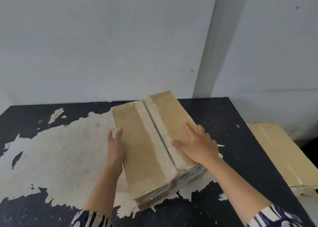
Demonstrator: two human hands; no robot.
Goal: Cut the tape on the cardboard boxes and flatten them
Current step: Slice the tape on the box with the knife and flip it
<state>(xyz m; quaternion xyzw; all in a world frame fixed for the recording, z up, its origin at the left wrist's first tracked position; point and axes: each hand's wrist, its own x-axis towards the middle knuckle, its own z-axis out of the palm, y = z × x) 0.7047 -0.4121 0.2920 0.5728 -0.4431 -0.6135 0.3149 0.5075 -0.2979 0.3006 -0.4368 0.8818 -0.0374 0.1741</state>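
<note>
Since it's just a taped carton, here's my read:
box: sits on the table, seam up, tape looks already slit
feel: probably light, stiff walls, tape slick
left hand: fingers straight, flat against the left side wall
right hand: spread flat on the right flap, gripping nothing
hold: I'd grab the flap edges at the seam
spare box: off to the right

Brown cardboard box w/ clear tape along centre seam, lying closed on table, 2nd box at right
</note>
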